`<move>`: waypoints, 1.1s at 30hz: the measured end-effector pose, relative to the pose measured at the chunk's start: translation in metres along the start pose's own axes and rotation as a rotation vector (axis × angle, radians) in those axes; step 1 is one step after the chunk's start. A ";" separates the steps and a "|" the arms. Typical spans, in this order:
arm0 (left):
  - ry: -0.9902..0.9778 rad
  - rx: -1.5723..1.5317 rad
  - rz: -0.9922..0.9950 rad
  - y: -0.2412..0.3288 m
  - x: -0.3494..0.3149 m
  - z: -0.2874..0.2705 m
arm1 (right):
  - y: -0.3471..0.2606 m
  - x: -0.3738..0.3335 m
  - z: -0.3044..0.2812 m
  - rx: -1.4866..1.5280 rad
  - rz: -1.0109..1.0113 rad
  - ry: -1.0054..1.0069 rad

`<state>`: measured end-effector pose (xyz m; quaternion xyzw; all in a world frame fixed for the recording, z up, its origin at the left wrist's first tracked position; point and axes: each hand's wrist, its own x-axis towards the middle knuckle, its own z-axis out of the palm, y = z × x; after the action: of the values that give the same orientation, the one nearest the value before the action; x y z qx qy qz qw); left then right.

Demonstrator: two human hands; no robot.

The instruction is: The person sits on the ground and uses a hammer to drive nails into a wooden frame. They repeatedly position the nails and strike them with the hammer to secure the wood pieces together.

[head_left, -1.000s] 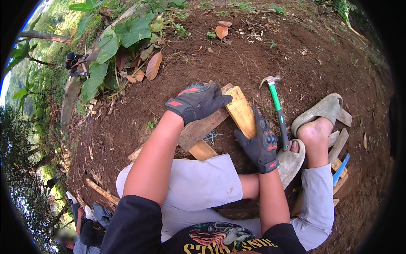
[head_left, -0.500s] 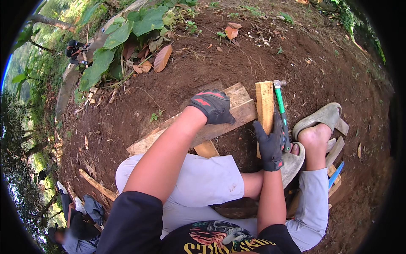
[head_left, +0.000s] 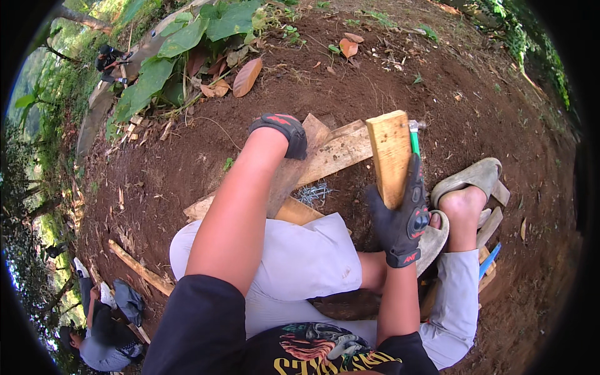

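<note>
My left hand (head_left: 284, 132), in a black glove with red marks, grips the left side of a brown wooden board (head_left: 307, 147) held tilted above the ground. Under it lies a paler plank (head_left: 347, 149), angled across the dirt. My right hand (head_left: 403, 215), also gloved, clasps a short yellowish wood block (head_left: 388, 153) between thumb and fingers, its far end pointing away from me. Just right of that block shows a hammer (head_left: 415, 134) with a green handle, mostly hidden behind my hand. A small pile of nails (head_left: 314, 194) sits on the soil between the two hands.
Another wood piece (head_left: 299, 211) lies by my left knee. My sandalled foot (head_left: 462, 187) rests at the right, near wood offcuts (head_left: 490, 226) and a blue tool (head_left: 490, 259). Large leaves (head_left: 150, 87) grow at the far left. Two people (head_left: 112, 62) (head_left: 103, 344) are at the left.
My left hand has moved left and swung the brown board steeper, uncovering the nails. My right hand has closed around the wood block and raised it, its far end tipping left.
</note>
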<state>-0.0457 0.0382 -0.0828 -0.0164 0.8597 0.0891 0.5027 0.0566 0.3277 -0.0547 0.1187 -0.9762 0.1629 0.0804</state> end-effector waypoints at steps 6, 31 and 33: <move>0.062 0.015 0.029 0.001 0.013 0.010 | 0.009 -0.016 0.027 -0.240 0.210 -0.487; 0.195 -0.002 0.305 0.029 -0.005 -0.001 | 0.035 0.007 0.002 0.112 0.075 -0.322; 0.178 -0.076 0.349 0.016 0.009 0.000 | 0.023 0.008 0.009 0.004 0.070 -0.452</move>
<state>-0.0521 0.0543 -0.0885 0.1062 0.8865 0.2054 0.4007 0.0421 0.3439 -0.0687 0.1183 -0.9726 0.1369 -0.1461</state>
